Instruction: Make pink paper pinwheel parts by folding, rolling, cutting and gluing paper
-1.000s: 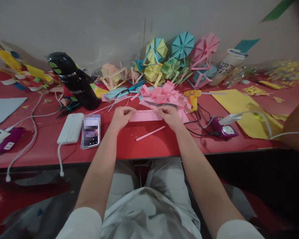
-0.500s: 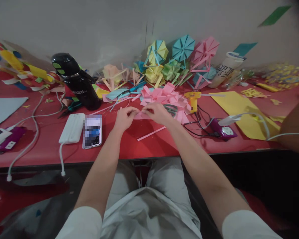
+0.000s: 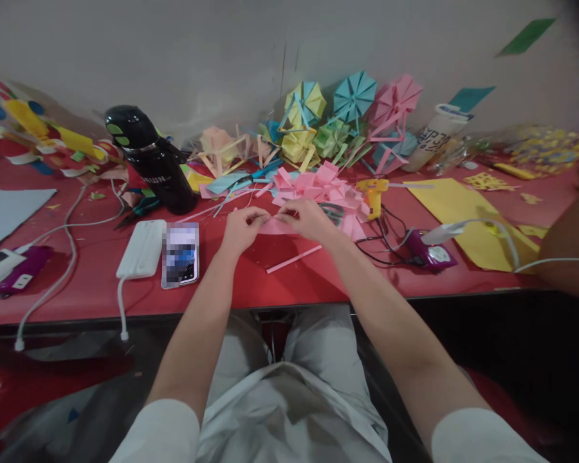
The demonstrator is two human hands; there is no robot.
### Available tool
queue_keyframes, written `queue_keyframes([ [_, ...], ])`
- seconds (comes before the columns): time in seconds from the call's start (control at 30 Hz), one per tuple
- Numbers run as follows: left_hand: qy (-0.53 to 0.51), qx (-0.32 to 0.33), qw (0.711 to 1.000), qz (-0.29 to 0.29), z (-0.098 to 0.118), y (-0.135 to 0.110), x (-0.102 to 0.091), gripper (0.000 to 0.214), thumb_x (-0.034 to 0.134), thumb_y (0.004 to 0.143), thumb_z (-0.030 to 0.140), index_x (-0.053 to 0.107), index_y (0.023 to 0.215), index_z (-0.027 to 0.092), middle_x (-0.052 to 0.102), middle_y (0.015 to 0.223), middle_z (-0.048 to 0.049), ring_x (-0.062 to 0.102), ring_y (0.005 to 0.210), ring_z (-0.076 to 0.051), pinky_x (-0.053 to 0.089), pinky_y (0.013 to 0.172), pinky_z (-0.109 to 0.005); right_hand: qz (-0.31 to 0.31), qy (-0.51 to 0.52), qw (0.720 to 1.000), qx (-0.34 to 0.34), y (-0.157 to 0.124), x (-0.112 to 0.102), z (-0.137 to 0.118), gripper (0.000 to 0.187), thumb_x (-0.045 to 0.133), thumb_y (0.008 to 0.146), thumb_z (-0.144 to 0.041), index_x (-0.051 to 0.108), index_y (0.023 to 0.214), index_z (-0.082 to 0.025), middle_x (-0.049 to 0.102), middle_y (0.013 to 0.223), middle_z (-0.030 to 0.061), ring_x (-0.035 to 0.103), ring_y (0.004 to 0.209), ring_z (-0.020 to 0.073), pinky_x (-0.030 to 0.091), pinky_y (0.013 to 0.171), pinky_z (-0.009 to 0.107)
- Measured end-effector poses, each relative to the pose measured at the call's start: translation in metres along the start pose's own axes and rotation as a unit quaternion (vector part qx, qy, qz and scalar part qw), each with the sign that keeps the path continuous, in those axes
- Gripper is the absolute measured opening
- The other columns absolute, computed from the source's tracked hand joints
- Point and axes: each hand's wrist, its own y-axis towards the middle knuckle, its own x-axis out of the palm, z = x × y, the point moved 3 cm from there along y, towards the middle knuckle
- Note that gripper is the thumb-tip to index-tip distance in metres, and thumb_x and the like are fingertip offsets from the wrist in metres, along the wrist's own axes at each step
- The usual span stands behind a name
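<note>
Both of our hands meet at the middle of the red table (image 3: 318, 283), the left hand (image 3: 241, 230) and the right hand (image 3: 309, 220) each pinched narrow on a small folded pink paper (image 3: 273, 226) that lies low over the tabletop between them. We judge the work to be mid-fold: the fingertips close on the paper's upper edge, and a clean crease would call for lined-up edges and a firm press along the fold. One loose pink strip (image 3: 293, 258) lies at five o'clock of the paper, apart from it. One phone (image 3: 181, 254) and one white power bank (image 3: 141, 247) sit side by side at nine o'clock of the left hand, one black bottle (image 3: 149, 161) at ten o'clock. One yellow glue gun (image 3: 374, 191) rests at two o'clock of the right hand, near one yellow sheet (image 3: 468, 209). At twelve o'clock, three paper wheels stand tallest against the wall: one yellow wheel (image 3: 305, 99), one teal wheel (image 3: 354, 95) and one pink wheel (image 3: 395, 96); the heap beneath is too tangled to count. Another person's arm (image 3: 569, 244) shows at three o'clock.
</note>
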Motion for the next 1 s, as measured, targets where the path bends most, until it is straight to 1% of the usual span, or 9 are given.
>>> queue_keyframes([
  [0.1,-0.003,0.004,1.0,-0.003,0.0008,-0.0002,0.0004,0.012,0.066,0.08,0.025,0.077,0.081,0.02,0.078,0.086,-0.0048,0.07,0.085,-0.022,0.051,0.092,-0.038,-0.016,0.023,1.0,-0.004,-0.0003,-0.001,0.0013,0.01,0.064,0.087,-0.023,0.072,0.082,-0.019,0.073,0.085,0.004,0.063,0.077,0.0177,0.045,0.074,0.03],
  [0.23,0.005,-0.001,1.0,-0.009,0.0005,0.0,0.0015,0.012,0.066,0.08,0.025,0.076,0.082,0.02,0.078,0.087,-0.0046,0.069,0.085,-0.021,0.051,0.092,-0.038,-0.027,0.029,0.999,-0.01,0.0,-0.0008,0.0012,0.008,0.064,0.086,-0.023,0.07,0.083,-0.019,0.073,0.084,0.0038,0.062,0.076,0.0171,0.045,0.074,0.03],
  [0.33,0.007,-0.001,1.0,-0.01,0.0007,0.0,0.0011,0.012,0.065,0.08,0.025,0.076,0.083,0.02,0.078,0.088,-0.005,0.069,0.085,-0.021,0.051,0.092,-0.038,-0.027,0.022,0.999,-0.006,0.0004,-0.0004,0.0013,0.008,0.064,0.086,-0.023,0.07,0.083,-0.018,0.072,0.084,0.004,0.062,0.076,0.0173,0.045,0.073,0.03],
  [0.5,0.016,0.001,1.0,-0.008,0.0007,-0.001,0.0005,0.012,0.065,0.082,0.026,0.075,0.082,0.02,0.078,0.088,-0.0054,0.068,0.084,-0.021,0.05,0.096,-0.043,-0.028,0.006,1.0,0.011,0.0003,-0.0014,0.0022,0.01,0.064,0.087,-0.024,0.07,0.081,-0.018,0.072,0.083,0.0045,0.062,0.076,0.0179,0.045,0.073,0.03],
  [0.73,-0.002,0.008,1.0,-0.024,0.0021,-0.0015,0.0016,0.015,0.065,0.083,0.03,0.076,0.083,0.02,0.078,0.089,-0.0059,0.069,0.086,-0.022,0.05,0.097,-0.043,-0.015,0.01,1.0,-0.005,-0.0003,-0.0011,0.0013,0.01,0.063,0.087,-0.019,0.071,0.082,-0.018,0.073,0.083,0.0042,0.063,0.076,0.0172,0.044,0.075,0.03],
  [0.87,0.017,0.0,1.0,-0.011,0.0019,-0.0008,-0.0008,0.014,0.065,0.082,0.029,0.076,0.079,0.02,0.078,0.086,-0.0044,0.069,0.085,-0.021,0.05,0.096,-0.042,-0.018,0.013,1.0,0.005,-0.0009,-0.0041,0.0006,0.011,0.065,0.087,-0.023,0.072,0.079,-0.018,0.073,0.082,0.0045,0.062,0.076,0.0174,0.044,0.074,0.03],
  [1.0,0.023,-0.01,1.0,0.008,0.0002,-0.0005,-0.0024,0.014,0.065,0.081,0.028,0.076,0.079,0.02,0.078,0.085,-0.0042,0.069,0.083,-0.021,0.051,0.092,-0.039,-0.019,0.007,0.999,0.026,-0.0041,-0.0084,0.0016,0.011,0.064,0.087,-0.021,0.073,0.082,-0.018,0.073,0.081,0.005,0.062,0.074,0.0175,0.043,0.071,0.029],
])
